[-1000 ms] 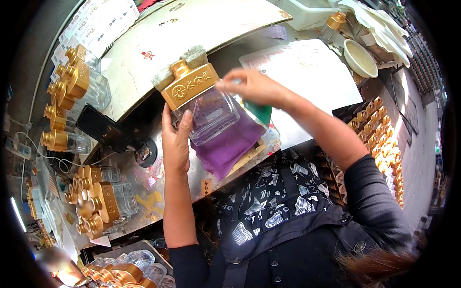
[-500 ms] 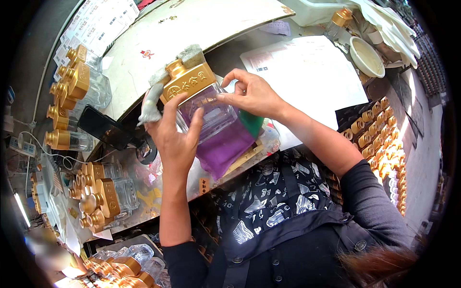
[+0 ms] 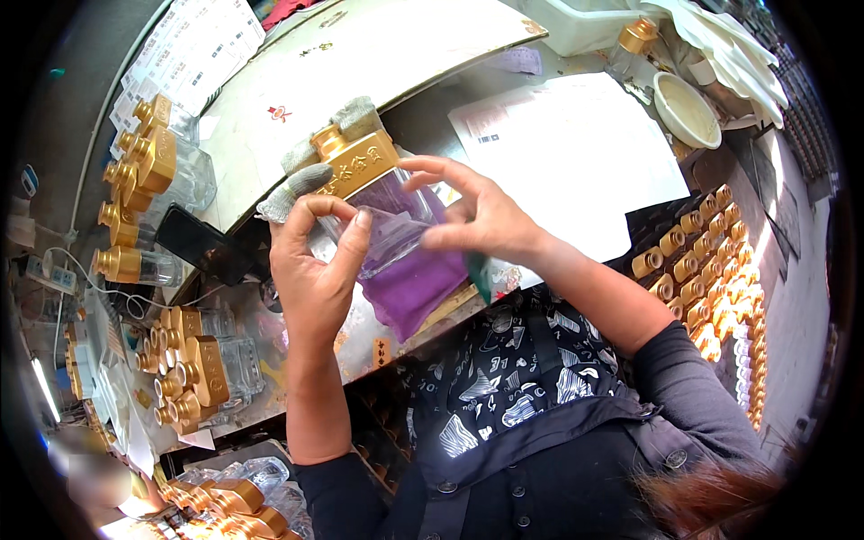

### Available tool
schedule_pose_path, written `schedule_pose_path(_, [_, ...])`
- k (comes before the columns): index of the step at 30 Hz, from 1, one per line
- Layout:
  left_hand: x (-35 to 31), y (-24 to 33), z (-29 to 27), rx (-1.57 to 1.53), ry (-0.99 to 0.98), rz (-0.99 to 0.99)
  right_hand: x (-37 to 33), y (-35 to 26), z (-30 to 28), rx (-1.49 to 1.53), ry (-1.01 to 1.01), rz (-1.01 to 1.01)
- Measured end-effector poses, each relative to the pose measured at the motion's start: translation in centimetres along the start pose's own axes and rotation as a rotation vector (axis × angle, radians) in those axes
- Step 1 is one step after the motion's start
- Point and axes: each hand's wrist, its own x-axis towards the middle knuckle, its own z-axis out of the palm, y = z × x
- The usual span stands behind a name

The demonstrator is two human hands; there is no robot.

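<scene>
A clear rectangular glass bottle (image 3: 364, 164) with a gold embossed shoulder and neck lies tilted on a purple cloth (image 3: 416, 299), its neck pointing away from me. Over the glass, my left hand (image 3: 310, 265) pinches the edge of a thin transparent film (image 3: 389, 232) between thumb and forefinger. My right hand (image 3: 493, 216) hovers at the bottle's right side, fingers apart and slightly blurred, with nothing visible in them. Grey cloth padding (image 3: 355, 119) sits around the bottle's neck, and another grey cloth piece (image 3: 292, 193) lies beside my left fingers.
Gold-topped glass bottles (image 3: 148, 162) stand at the left, with more (image 3: 202, 369) below them. A black phone (image 3: 202, 243) is propped near my left hand. White paper (image 3: 576, 153) covers the right side of the table; a white bowl (image 3: 688, 108) stands beyond. Rows of gold caps (image 3: 688, 261) fill the right.
My left thumb and forefinger have come together on the clear film, lifting its edge off the glass. My right hand has opened and shifted slightly down and right.
</scene>
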Motion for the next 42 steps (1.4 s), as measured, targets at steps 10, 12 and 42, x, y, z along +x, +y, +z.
schedule_pose_path(10, [-3.8,-2.2,1.0,-0.254,0.04,-0.224,2.7,-1.3,1.3,0.201,0.054,-0.186])
schedule_pose_path(12, [-5.3,-2.8,0.5,-0.085,-0.003,-0.213,4.2,-2.9,-0.6,-0.109,-0.101,-0.245])
schedule_pose_path(42, [-2.9,-7.0,1.5,-0.575,-0.053,-0.412,4.3,3.2,-0.3,-0.433,-0.029,0.212])
